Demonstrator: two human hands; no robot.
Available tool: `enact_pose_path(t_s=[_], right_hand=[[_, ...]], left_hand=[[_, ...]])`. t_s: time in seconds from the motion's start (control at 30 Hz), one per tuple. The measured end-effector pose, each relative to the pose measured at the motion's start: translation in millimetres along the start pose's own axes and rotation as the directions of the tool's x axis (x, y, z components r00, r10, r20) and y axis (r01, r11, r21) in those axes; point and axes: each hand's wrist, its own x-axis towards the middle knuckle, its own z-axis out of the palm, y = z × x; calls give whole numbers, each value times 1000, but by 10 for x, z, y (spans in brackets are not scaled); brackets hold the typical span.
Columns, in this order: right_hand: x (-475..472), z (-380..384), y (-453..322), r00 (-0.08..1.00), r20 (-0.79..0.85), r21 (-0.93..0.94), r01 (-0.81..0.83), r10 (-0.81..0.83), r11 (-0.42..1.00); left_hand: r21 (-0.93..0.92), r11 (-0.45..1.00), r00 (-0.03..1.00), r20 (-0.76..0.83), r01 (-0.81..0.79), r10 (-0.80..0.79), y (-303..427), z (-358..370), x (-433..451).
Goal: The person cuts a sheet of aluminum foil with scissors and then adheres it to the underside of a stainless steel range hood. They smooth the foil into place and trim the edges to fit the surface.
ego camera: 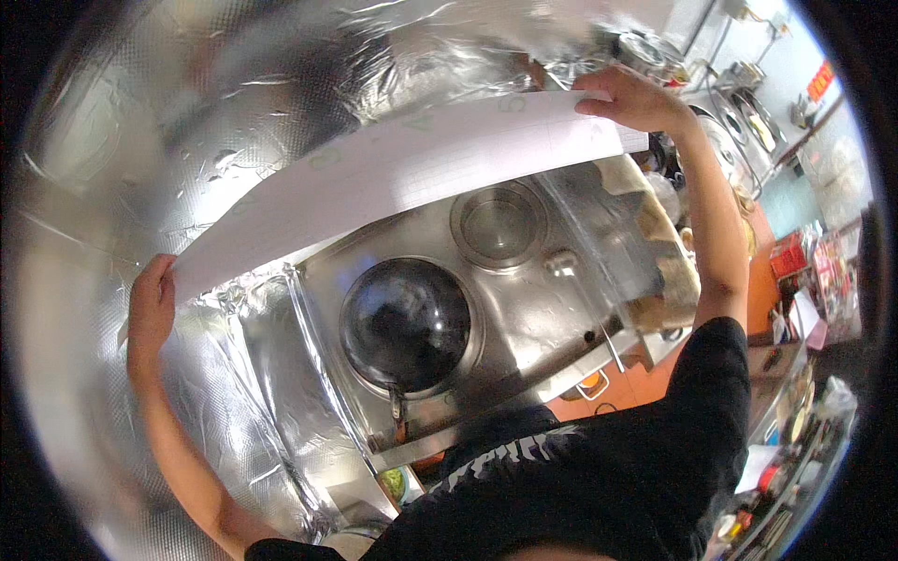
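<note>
A long white sheet (421,154), with faint printed grid lines and marks, spans the view above a steel stove top (519,315). My left hand (151,301) grips its left end, near the foil-covered wall. At its right end, my right hand (624,102) pinches the upper edge between thumb and fingers. Below the sheet, a black wok (407,326) sits on the stove with its handle towards me. Behind it to the right is a round metal pan or recess (498,224). The sheet hides part of the wall and the stove's back edge.
Crinkled silver foil (259,393) covers the wall and the surface on the left. Pots (649,49) and more cooking equipment stand at the upper right. A bowl with green contents (393,484) is low by the stove's near left corner. Shelves with assorted items (779,477) line the lower right.
</note>
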Motion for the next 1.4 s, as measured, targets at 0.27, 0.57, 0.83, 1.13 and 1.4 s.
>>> enact_pose_path(t_s=[0.27, 0.57, 0.83, 1.13, 1.4], right_hand=[[-2084, -918, -961, 991, -69, -164, -121, 110, 979], [-5745, -1340, -1550, 724, -100, 333, -622, 683, 709], [-8105, -1143, -2290, 371, -492, 703, -365, 788, 611], [-10249, -1682, -2354, 547, -595, 567, -234, 589, 790], [-9996, -2122, -2300, 714, -281, 482, -473, 642, 737]], left_hand=[[-26, 984, 968, 173, -178, 180, 781, -106, -532], [-178, 834, 852, -73, -522, 518, 1762, 284, -487], [-425, 686, 718, 112, -591, 687, 3410, 799, -673], [-658, 560, 357, 431, -503, 829, 5849, 1831, -2636], [-981, -163, -133, -176, 103, 975, 8966, 1978, -4061]])
